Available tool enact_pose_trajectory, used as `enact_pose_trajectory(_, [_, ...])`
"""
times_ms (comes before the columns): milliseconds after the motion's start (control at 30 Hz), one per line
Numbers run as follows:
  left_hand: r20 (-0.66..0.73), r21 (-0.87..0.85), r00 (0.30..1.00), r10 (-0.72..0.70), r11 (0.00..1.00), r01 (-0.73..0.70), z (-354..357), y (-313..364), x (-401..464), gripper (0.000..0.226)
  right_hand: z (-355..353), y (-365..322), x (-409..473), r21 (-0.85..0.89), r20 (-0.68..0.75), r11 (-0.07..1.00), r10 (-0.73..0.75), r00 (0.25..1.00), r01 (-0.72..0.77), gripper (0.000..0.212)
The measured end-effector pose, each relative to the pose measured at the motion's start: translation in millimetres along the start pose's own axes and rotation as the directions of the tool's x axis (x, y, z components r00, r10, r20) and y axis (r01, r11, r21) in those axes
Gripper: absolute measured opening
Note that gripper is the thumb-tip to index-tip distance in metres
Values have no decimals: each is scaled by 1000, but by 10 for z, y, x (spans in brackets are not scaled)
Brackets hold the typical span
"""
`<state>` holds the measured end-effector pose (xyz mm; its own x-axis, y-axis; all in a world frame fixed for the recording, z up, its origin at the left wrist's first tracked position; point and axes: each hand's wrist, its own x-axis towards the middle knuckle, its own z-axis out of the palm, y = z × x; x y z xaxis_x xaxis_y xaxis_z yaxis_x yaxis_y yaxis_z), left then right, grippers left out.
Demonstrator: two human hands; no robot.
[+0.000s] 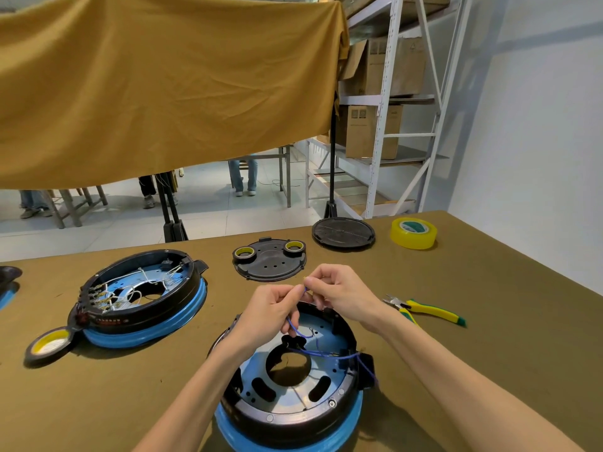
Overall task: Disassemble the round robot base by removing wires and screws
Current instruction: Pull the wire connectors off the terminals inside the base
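Together, both hands (306,301) pinching blue wire (301,334)

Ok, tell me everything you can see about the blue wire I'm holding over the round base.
The blue wire is thin, flexible and looks plastic-coated. Its upper end is pinched between the left hand and the right hand, just above the round base. From the fingers it loops down into the base, runs across the metal plate near the central hole, and trails over the right rim. How it is fastened inside cannot be seen.
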<state>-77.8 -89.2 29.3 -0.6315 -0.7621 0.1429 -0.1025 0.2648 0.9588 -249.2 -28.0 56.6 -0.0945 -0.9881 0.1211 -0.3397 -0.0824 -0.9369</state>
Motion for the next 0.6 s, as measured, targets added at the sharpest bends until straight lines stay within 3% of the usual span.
enact_pose_trajectory(300, [-74,193,992,105,977,-90,117,14,-33,33,19,-44,-39,161,-90,979,141,986,-126,24])
enact_pose_trajectory(400, [-118,129,989,87,989,-72,108,20,-44,29,-47,-79,-82,115,-56,986,127,990,-120,23])
enact_pose_trajectory(600, [-200,21,975,94,996,-91,74,36,-56,43,-115,-46,-103,114,-58,987,122,991,-114,22])
